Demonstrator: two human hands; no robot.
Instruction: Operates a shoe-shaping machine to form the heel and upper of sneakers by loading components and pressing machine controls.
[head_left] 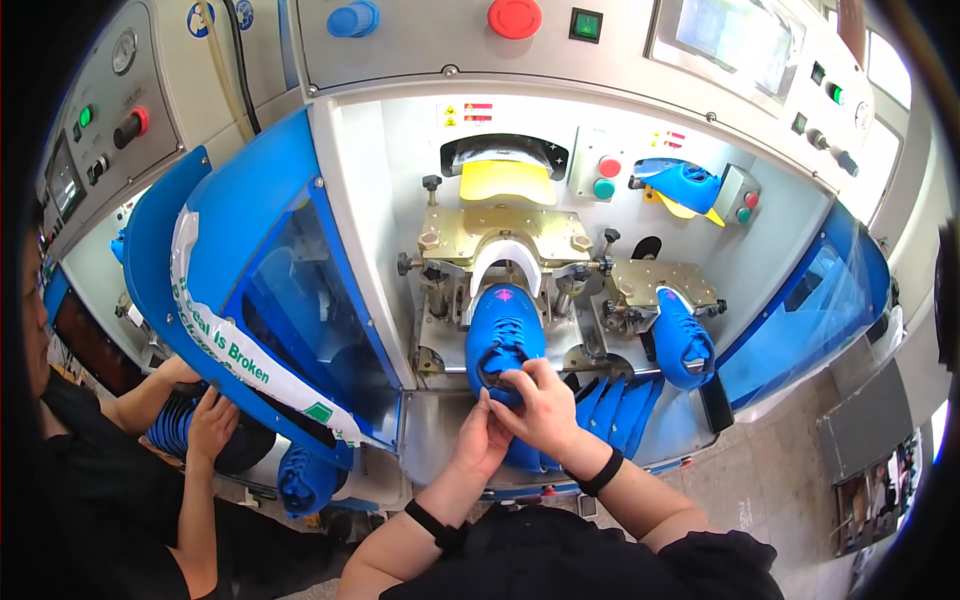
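A blue shoe upper (506, 318) with blue laces and a pink mark lies toe-first in the middle press station. Its toe meets the white curved pad (507, 256) of a brass-coloured clamp block (505, 226). My right hand (545, 408) is closed at the heel end of the upper, its bent fingers gripping the collar edge. Just left of it, my left hand (482, 440) pinches the same heel edge, fingertips close to the right hand's. What lies between the fingertips is partly hidden.
Right of it, a second blue upper (684, 342) sits at another clamp. Several flat blue pieces (618, 412) lie on the front ledge. A blue guard door (290, 260) stands at left; beyond it, a co-worker's hands (212, 424) are near blue uppers. Control panel above.
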